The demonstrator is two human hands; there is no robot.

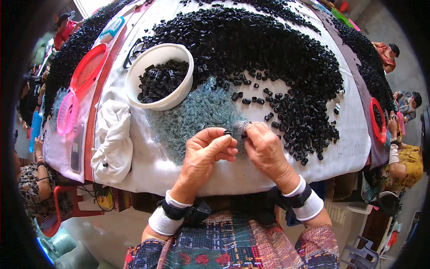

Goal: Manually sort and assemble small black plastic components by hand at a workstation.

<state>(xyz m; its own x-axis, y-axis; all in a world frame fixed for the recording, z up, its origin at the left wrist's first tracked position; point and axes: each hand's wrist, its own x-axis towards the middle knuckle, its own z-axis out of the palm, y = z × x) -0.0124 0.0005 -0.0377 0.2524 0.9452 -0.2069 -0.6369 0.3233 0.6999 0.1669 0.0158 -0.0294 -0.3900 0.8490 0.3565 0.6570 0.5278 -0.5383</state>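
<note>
Black pieces [251,40] on cloth [150,172], grey floor [405,71]

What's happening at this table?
A person's left hand pinches a small black piece. The right hand is close beside it; what it holds is unclear. Both are at the near edge of a heap of translucent bluish pieces. A white bowl of black pieces stands left, with a large spread of loose black pieces beyond.
</note>
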